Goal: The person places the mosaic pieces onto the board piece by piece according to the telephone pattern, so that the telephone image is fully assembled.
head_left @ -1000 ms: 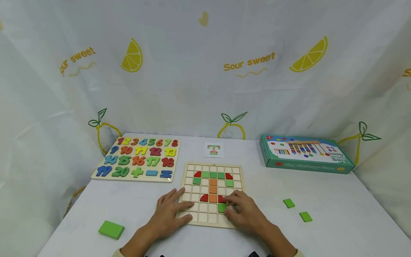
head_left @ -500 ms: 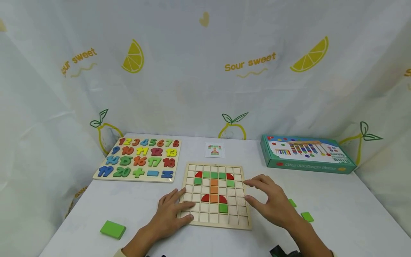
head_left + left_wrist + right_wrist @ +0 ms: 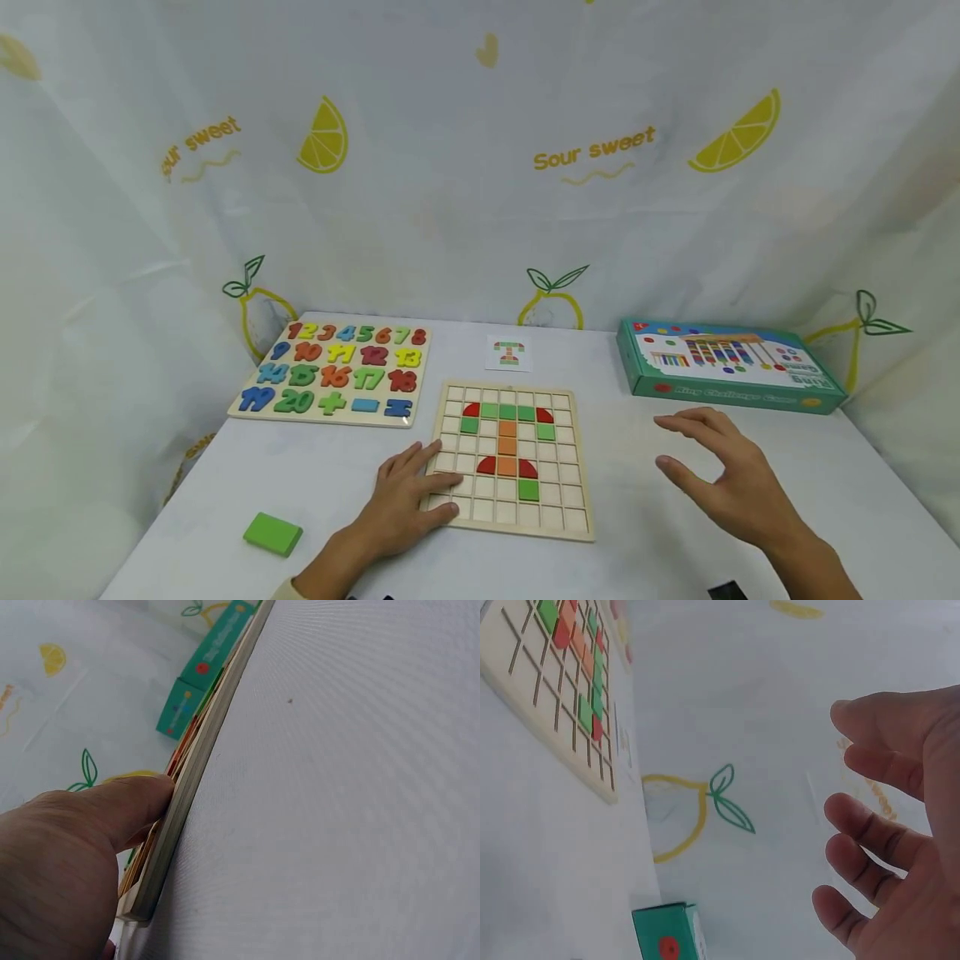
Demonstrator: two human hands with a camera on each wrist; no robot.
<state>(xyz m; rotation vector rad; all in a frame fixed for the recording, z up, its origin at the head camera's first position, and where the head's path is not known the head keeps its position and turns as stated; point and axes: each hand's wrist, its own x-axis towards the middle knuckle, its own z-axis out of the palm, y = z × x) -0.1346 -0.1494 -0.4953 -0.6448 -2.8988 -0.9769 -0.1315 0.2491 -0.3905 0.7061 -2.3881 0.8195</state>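
My left hand (image 3: 408, 504) rests with spread fingers on the left edge of a wooden grid board (image 3: 555, 518). In the left wrist view the thumb (image 3: 139, 801) lies on the board's near rim. Red quarter-round tiles, orange square tiles (image 3: 507, 447) and green square tiles (image 3: 528, 490) sit in the grid, forming a T-like figure. To the right of the board my right hand (image 3: 738, 487) hovers over the table, thumb and fingers apart, holding nothing. The loose green tiles on that side are hidden behind this hand.
Behind the board lies a pattern card (image 3: 509, 353). A number puzzle board (image 3: 330, 417) stands at the back left, a teal game box (image 3: 738, 387) at the back right. On the left is a green block (image 3: 272, 534). A printed curtain (image 3: 420, 208) hangs behind the table.
My right hand has left the lower red and green tiles on the board and moved right, over the loose green tiles. My left hand has stayed on the board's edge.
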